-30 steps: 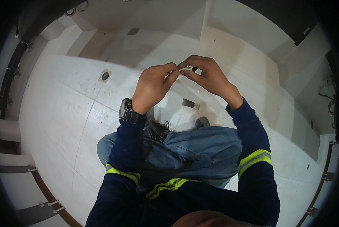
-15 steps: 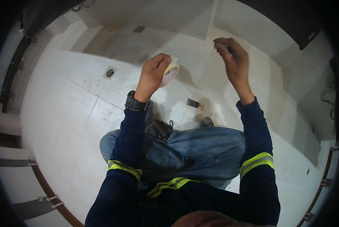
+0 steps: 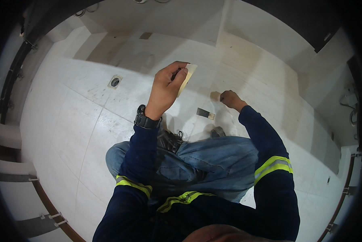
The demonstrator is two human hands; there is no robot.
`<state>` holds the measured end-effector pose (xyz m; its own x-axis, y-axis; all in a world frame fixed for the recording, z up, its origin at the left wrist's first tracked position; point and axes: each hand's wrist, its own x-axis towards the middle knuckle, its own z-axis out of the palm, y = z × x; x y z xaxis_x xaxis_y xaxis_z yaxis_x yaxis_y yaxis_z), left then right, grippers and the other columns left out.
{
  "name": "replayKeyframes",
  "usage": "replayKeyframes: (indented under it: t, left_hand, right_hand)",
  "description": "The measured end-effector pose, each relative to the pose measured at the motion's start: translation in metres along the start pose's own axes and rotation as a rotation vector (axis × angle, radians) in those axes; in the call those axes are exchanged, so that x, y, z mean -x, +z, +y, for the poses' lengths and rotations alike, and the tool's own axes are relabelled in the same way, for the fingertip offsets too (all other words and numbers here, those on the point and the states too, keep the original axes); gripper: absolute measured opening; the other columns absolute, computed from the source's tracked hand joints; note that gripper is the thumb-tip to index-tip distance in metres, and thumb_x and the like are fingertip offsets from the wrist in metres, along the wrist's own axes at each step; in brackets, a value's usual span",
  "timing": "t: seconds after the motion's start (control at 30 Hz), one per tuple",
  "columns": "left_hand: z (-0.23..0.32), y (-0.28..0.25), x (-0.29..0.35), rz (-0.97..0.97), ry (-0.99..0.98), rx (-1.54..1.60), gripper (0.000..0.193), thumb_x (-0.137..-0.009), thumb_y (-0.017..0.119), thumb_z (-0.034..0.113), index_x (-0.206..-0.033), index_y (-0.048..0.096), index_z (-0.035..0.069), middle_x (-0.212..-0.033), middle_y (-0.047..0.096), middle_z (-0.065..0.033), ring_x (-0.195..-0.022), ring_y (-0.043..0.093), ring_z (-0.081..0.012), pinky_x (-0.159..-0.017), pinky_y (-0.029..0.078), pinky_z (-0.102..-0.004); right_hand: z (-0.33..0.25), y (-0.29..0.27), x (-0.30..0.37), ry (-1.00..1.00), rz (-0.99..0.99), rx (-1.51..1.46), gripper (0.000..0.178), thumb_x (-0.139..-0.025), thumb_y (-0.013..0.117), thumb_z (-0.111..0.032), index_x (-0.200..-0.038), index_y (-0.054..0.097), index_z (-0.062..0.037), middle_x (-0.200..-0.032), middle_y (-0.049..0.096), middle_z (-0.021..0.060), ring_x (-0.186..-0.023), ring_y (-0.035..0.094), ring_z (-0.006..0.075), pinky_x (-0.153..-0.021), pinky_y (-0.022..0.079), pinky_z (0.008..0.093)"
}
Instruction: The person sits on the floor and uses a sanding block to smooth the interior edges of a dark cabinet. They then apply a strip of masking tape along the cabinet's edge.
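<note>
My left hand (image 3: 169, 86) is closed around a roll of cream masking tape (image 3: 187, 80), raised above the floor and turned nearly edge-on. Its fingers and thumb cover part of the roll. My right hand (image 3: 231, 99) is lower, to the right of the roll and apart from it. Its fingers are curled together, and I cannot make out what is in them, if anything. A putty knife (image 3: 205, 113) with a dark blade and a pale end lies on the floor between my hands, close to my shoes.
The white tiled floor (image 3: 64, 133) carries smudges and shadows. A square floor drain (image 3: 115, 82) is set in it at the left, and a brown square patch (image 3: 145, 36) lies farther back. White walls (image 3: 265, 30) rise at the back. Cables (image 3: 349, 99) hang at the right.
My right hand has come down and toward me, its fingers closing into a curl. My left hand has turned the tape roll more edge-on, staying at about the same place.
</note>
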<state>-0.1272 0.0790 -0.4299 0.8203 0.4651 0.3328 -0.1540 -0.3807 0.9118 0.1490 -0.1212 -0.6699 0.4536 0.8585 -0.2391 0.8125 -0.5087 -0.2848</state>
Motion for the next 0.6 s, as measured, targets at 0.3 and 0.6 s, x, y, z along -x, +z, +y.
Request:
replayKeyframes:
  t: [0.3,0.6]
  left_hand:
    - [0.000,-0.001,0.001,0.035,0.016,-0.058,0.028,-0.101,0.063,0.018,-0.116,0.069,-0.005,-0.077,0.062,-0.0047,-0.070,0.052,-0.0099,-0.064,0.043,-0.0272]
    - [0.000,0.001,0.001,-0.011,-0.012,-0.004,0.028,-0.101,0.063,0.017,-0.118,0.069,-0.005,-0.079,0.063,-0.0033,-0.071,0.051,-0.0088,-0.064,0.043,-0.0262]
  right_hand:
    - [-0.011,-0.023,0.010,0.131,0.251,-0.043,0.024,-0.089,0.073,-0.027,-0.094,0.065,-0.0057,-0.087,0.074,0.0144,-0.088,0.072,0.0364,-0.076,0.056,0.0455]
    - [0.004,-0.014,0.005,0.106,0.237,0.012,0.019,-0.087,0.075,-0.027,-0.092,0.073,-0.0091,-0.092,0.075,0.0136,-0.091,0.072,0.0363,-0.080,0.057,0.0469]
